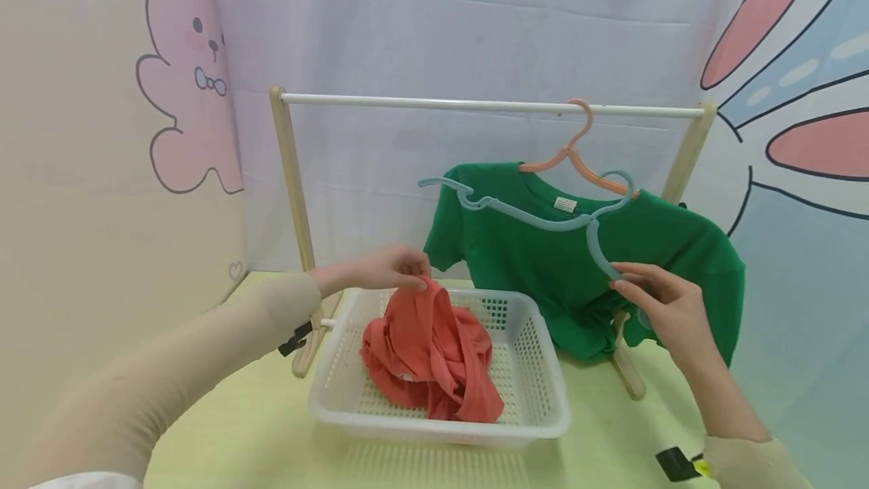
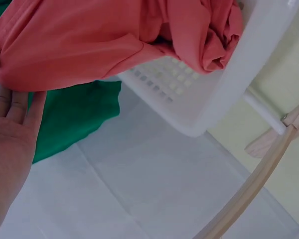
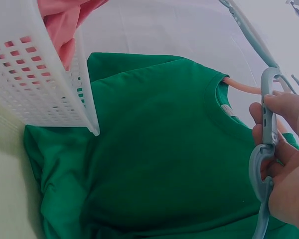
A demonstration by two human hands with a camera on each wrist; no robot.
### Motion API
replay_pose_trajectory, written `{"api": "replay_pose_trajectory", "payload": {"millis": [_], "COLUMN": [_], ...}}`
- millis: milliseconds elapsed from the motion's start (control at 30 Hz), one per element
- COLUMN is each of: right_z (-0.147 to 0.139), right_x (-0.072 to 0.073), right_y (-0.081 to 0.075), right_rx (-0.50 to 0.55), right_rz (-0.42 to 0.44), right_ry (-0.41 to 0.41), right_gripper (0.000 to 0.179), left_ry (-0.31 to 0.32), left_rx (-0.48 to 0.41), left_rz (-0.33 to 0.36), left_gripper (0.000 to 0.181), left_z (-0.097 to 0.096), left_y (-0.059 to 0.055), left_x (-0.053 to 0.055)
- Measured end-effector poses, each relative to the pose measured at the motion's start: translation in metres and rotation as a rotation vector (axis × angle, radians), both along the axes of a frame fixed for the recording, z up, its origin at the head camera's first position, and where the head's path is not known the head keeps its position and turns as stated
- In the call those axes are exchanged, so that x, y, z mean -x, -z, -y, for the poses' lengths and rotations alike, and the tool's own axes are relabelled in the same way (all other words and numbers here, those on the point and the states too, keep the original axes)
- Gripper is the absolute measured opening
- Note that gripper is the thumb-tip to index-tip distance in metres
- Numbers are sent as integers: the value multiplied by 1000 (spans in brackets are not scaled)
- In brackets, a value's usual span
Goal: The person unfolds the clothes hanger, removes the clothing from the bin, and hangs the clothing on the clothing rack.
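Observation:
My left hand (image 1: 394,270) pinches a fold of a coral-red garment (image 1: 434,357) and lifts it a little above the pile. Most of that garment lies crumpled in a white plastic basket (image 1: 551,345). In the left wrist view the raised cloth (image 2: 84,45) stretches from my fingers back to the basket. On the right, my right hand (image 1: 668,308) grips one arm of a light blue hanger (image 1: 536,219), its hook pointing up. Behind the hanger, a green T-shirt (image 1: 529,262) hangs on an orange hanger (image 1: 580,149).
A white rail (image 1: 421,103) between wooden posts (image 1: 293,179) carries the orange hanger. The basket stands on a pale yellow table (image 1: 224,413), partly in front of the green shirt. A white curtain (image 1: 407,36) hangs behind the rack.

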State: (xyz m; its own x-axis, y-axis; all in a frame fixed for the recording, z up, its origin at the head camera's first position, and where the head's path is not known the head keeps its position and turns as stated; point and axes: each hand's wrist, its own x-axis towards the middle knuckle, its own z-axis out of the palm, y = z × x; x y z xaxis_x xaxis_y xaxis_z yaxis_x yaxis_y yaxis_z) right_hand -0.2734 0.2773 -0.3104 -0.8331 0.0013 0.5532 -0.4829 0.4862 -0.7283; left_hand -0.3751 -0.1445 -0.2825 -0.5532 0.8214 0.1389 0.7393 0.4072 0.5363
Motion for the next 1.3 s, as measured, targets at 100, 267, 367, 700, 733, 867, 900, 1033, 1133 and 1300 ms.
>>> {"api": "replay_pose_trajectory", "payload": {"millis": [100,267,367,700,733,867,900,1033,1133,1300], "right_z": [-3,-8,-8,-6,-5,-2,-1,1,1,1], "right_x": [-1,-1,-1,-2,-2,-1,-1,0,0,2], "right_y": [2,5,5,5,4,3,2,2,4,6], "right_rx": [-26,-33,-24,-14,-14,-7,-3,3,-12,-30], "right_rz": [8,8,-4,-10,-14,-41,-46,-50,-48,-39], "right_ry": [-1,-20,-39,-56,-54,-59,-62,-53,-27,-44], "right_gripper": [29,29,29,29,29,27,27,27,27,26], "left_ry": [-35,-125,-193,-350,-353,-356,-349,-311,-295,-301], "left_rx": [-102,-223,-264,-335,-335,-318,-306,-263,-252,-255], "left_rz": [13,4,-35,-144,-149,-162,-167,-165,-139,-103], "left_gripper": [6,9,11,15,15,15,14,13,11,12], "left_z": [8,20,26,30,29,25,24,20,22,25], "left_y": [-13,-39,-56,-99,-102,-110,-111,-108,-101,-91], "left_x": [6,14,16,14,13,7,6,2,1,1]}}
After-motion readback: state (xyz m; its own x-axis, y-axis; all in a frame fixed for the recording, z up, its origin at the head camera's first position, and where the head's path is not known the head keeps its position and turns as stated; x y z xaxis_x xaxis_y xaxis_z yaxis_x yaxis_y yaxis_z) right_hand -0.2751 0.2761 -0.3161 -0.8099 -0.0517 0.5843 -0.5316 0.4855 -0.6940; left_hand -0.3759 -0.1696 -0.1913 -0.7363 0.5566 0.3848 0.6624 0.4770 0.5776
